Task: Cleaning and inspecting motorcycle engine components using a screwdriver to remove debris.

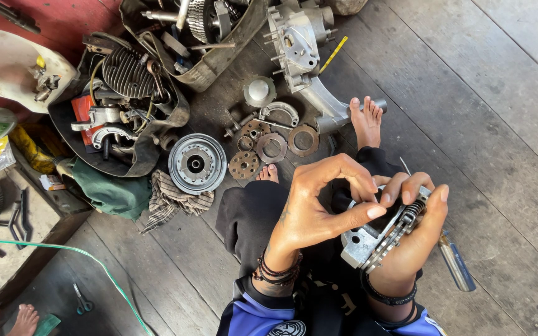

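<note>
Right hand (pixel 415 227) was clamped around a metal clutch pack (pixel 378 236); left hand (pixel 319 202) pinched its top edge. Loose discs (pixel 272 148) lay far left on the plank floor (pixel 499 93).

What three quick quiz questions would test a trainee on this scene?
1. True or false: the right hand holds a clutch pack.
2. Where is the screwdriver? A) in the left hand B) on the floor beside the right hand C) in the tub
3. What lies just left of the pulley: a checked ____.

Key: 1 true; 2 B; 3 rag.
</note>
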